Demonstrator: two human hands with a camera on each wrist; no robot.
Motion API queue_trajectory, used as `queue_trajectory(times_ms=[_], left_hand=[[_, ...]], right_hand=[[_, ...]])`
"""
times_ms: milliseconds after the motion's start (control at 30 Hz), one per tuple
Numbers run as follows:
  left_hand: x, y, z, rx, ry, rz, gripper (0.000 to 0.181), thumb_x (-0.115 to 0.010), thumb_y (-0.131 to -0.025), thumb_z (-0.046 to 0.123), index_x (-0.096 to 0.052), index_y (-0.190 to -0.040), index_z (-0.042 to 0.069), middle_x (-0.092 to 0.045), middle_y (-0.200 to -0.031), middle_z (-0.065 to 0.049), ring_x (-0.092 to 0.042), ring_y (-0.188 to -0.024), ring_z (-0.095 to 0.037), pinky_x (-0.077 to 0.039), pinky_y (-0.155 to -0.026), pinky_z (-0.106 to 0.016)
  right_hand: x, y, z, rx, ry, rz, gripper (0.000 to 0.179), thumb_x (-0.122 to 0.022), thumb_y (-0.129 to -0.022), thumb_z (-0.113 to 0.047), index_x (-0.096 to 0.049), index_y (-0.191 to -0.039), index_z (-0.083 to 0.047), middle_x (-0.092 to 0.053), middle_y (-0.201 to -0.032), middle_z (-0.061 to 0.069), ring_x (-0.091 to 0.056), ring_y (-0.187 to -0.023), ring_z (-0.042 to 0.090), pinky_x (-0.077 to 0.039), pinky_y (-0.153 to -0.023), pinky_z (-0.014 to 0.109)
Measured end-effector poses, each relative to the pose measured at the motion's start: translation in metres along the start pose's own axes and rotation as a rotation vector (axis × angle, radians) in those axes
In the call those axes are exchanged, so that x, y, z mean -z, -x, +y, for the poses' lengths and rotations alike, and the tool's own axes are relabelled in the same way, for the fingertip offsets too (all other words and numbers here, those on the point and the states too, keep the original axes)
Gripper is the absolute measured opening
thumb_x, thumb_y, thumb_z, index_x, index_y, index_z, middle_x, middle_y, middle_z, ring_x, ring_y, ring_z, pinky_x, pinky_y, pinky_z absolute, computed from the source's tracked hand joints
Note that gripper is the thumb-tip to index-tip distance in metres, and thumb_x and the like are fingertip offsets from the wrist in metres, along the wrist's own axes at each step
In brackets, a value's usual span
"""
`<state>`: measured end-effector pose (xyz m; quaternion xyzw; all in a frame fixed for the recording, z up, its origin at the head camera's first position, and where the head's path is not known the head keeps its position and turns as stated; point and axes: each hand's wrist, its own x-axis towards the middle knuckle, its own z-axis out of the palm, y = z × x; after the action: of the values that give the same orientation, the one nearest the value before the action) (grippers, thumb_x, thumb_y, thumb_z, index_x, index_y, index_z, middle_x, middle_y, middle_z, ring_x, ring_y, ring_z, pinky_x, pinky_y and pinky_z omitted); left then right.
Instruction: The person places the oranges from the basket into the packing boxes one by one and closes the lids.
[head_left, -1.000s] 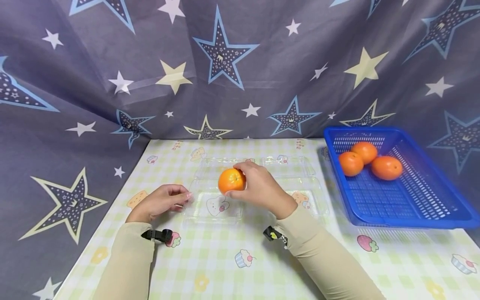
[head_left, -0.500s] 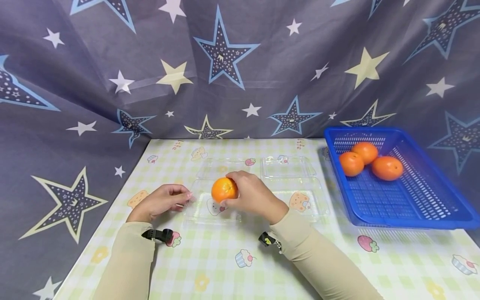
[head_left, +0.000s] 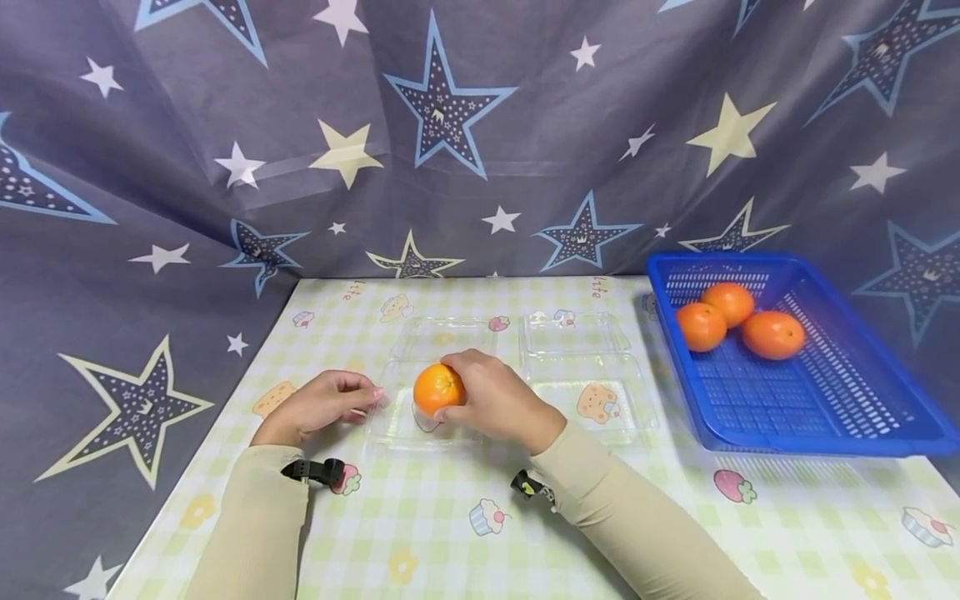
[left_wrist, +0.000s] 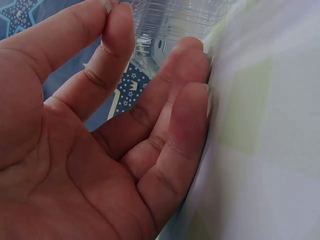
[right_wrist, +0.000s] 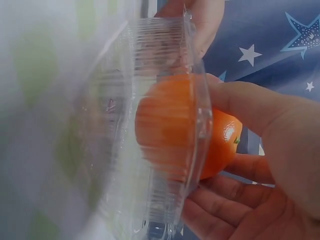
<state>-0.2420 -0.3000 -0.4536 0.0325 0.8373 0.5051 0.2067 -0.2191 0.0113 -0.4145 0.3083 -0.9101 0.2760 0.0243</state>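
Note:
My right hand [head_left: 498, 398] grips an orange [head_left: 438, 390] over the left clear plastic clamshell box [head_left: 405, 429]. In the right wrist view, the orange [right_wrist: 167, 127] shows through the box's ribbed wall [right_wrist: 160, 45], its lower part below the rim and the rest above. Thumb and fingers curl round the exposed side. At the box's left edge, my left hand [head_left: 318, 404] pinches the rim between thumb and index finger. The left wrist view has those two tips meeting beside the plastic box [left_wrist: 175, 22], while the other fingers [left_wrist: 187, 120] lie loosely curled near the tablecloth.
A second clear clamshell box [head_left: 637, 408] lies open to the right, its lid toward the back. Farther right stands a blue plastic basket [head_left: 810, 433] with three orange fruits [head_left: 774, 335] inside. A star-patterned curtain [head_left: 480, 200] hangs behind the checked tablecloth [head_left: 420, 517].
My right hand has moved left and down with the orange, bringing it lower into the left box. The left hand has stayed at the box's edge.

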Motion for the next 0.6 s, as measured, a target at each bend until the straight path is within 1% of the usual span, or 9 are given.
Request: queue_trajectory(times_ms=[133, 367, 600], left_hand=[[0.0, 0.002, 0.001, -0.001, -0.011, 0.0, 0.041, -0.073, -0.097, 0.034, -0.074, -0.114, -0.002, -0.076, -0.109, -0.011, -0.07, -0.092, -0.019, -0.06, -0.083, -0.03], [0.001, 0.0, 0.001, -0.02, -0.005, -0.011, 0.041, -0.073, -0.097, 0.035, -0.074, -0.114, -0.003, -0.076, -0.11, -0.012, -0.069, -0.093, -0.019, -0.06, -0.083, -0.03], [0.001, 0.001, 0.0, -0.02, -0.006, -0.017, 0.043, -0.073, -0.097, 0.037, -0.074, -0.116, -0.003, -0.076, -0.112, -0.012, -0.07, -0.097, -0.018, -0.06, -0.085, -0.03]], right_hand=[[-0.003, 0.0, -0.001, 0.006, 0.011, -0.008, 0.071, -0.087, -0.083, -0.039, -0.059, -0.14, -0.008, -0.065, -0.134, 0.005, -0.064, -0.117, 0.018, -0.055, -0.1, 0.035], [-0.01, -0.003, -0.003, 0.026, 0.016, -0.016, 0.071, -0.086, -0.084, -0.042, -0.059, -0.14, -0.008, -0.065, -0.134, 0.006, -0.064, -0.117, 0.019, -0.055, -0.1, 0.035], [-0.019, -0.009, -0.008, 0.034, 0.045, -0.047, 0.07, -0.086, -0.084, -0.044, -0.06, -0.138, -0.009, -0.064, -0.131, 0.007, -0.064, -0.111, 0.018, -0.055, -0.099, 0.033]])
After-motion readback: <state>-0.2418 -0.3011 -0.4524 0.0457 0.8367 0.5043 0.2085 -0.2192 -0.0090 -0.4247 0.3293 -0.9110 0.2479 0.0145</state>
